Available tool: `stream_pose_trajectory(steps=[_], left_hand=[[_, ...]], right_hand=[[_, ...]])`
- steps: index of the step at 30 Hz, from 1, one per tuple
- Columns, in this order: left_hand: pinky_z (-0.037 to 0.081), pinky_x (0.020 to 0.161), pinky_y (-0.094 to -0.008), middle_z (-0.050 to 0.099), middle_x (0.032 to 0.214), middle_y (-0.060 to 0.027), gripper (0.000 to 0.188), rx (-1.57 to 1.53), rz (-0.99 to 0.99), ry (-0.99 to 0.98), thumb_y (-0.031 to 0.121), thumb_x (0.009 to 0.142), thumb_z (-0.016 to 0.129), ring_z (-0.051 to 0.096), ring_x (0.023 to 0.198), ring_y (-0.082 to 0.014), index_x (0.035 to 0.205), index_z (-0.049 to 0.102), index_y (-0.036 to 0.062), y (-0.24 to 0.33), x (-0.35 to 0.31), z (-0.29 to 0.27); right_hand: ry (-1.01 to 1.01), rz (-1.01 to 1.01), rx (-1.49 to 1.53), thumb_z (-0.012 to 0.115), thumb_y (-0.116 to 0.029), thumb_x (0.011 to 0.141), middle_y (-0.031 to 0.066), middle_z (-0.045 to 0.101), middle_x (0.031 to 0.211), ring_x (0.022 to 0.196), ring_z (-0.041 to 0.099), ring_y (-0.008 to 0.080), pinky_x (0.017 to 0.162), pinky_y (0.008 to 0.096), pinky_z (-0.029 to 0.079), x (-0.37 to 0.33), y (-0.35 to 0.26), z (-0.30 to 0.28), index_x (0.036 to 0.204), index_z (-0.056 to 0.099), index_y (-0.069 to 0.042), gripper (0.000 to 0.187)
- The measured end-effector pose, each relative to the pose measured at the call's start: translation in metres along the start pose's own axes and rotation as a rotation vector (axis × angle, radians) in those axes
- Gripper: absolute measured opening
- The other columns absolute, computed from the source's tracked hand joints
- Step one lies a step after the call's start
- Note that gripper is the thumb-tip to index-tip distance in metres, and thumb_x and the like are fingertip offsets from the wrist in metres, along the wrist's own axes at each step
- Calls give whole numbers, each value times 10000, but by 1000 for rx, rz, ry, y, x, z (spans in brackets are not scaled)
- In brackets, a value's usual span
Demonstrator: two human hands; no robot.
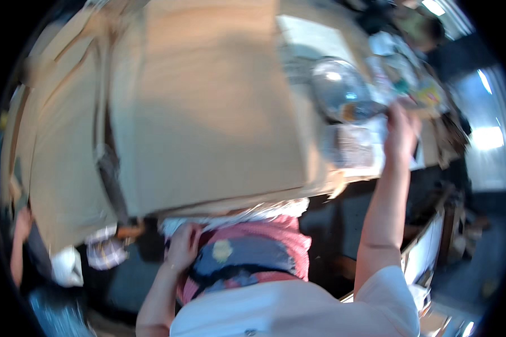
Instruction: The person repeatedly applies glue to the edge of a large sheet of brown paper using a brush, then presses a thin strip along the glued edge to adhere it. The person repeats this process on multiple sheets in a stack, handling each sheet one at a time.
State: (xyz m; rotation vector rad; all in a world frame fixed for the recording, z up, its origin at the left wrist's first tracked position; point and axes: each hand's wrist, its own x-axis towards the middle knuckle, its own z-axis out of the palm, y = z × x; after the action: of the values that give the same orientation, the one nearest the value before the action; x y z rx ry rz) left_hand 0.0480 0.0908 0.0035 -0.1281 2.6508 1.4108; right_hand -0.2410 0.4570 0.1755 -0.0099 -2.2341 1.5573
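Fingers of the right hand pinch 1 long, dark, blurry tool near the tan-topped table's right edge. It lies sideways, its orange-brown end pointing left, by 1 round, shiny silver bowl. The left hand's fingers curl near the table's front edge; whether they grip, I cannot tell.

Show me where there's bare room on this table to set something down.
The broad brown sheet looks bare, between the dark strip on its left and the shiny round object on its right. The brown surface left of the strip looks free too. The right side is crowded: that object, a brownish block, blurred clutter, your right hand.
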Motion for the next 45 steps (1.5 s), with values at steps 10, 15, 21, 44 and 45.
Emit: stream_pose_trajectory(steps=[10,15,21,44,45], left_hand=[[430,682,-337,598,872,-111,162,840,213,289,111,684,573,541,786,-231,809,608,13,40,-26,-64],[424,723,-321,563,1215,-185,127,823,265,309,116,685,570,527,889,-248,719,597,-3,60,1,-62],[433,721,-321,541,1255,-223,141,855,221,279,118,705,565,528,911,-243,716,615,-13,45,16,-54],[429,872,-413,488,1324,-236,60,870,179,251,16,646,584,528,1023,-357,686,562,-23,43,20,-41],[425,878,-419,484,1329,-234,55,864,187,246,13,659,585,527,1026,-361,694,560,-21,45,19,-42]], right_hand=[[-943,-513,10,728,-30,724,94,646,763,643,600,217,555,290,459,-178,-67,130,962,668,-1,247],[-1045,-604,-38,704,-87,764,107,617,748,620,581,279,554,342,473,-182,-77,162,967,630,-54,219],[-1011,-353,-52,684,-83,782,120,626,770,666,610,298,605,331,492,-187,-82,155,913,641,-35,146],[-508,-28,-248,638,-117,803,105,648,653,563,615,168,537,293,485,-131,-22,63,716,653,7,152],[-485,76,42,635,-99,816,85,658,679,581,608,134,544,270,479,-127,-23,49,738,663,1,129]])
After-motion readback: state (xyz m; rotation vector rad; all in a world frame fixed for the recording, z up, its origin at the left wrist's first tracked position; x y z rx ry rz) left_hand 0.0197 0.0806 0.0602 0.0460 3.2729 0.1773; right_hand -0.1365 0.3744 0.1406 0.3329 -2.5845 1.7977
